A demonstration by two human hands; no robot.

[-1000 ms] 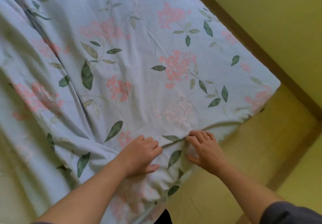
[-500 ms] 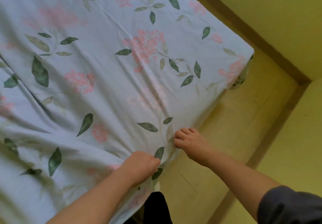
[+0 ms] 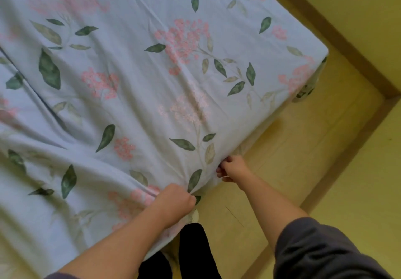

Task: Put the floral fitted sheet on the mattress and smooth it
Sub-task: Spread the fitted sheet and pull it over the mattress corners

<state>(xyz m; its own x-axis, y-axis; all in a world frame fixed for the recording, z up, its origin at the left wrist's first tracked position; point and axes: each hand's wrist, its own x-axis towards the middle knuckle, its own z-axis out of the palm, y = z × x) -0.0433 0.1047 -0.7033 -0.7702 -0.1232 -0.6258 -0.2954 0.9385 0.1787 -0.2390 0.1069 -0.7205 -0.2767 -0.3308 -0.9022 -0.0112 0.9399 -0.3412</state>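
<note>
The floral fitted sheet, pale blue with pink blossoms and green leaves, covers the mattress across most of the view. Its far right corner is pulled down over the mattress corner. My left hand grips a bunch of the sheet at the near edge, fingers curled into the cloth. A little to the right, my right hand pinches the sheet's edge at the mattress side, its fingertips hidden under the fabric. Folds radiate from both hands, and a long crease runs diagonally on the left.
A yellow-tinted floor lies right of the bed, bounded by a brown skirting strip and walls that meet at a corner. My dark trouser legs stand right against the bed's near edge.
Both hands have slid from the top of the sheet down to its near edge and now clutch the cloth. The sheet lies flatter near the right corner, and the view has shifted.
</note>
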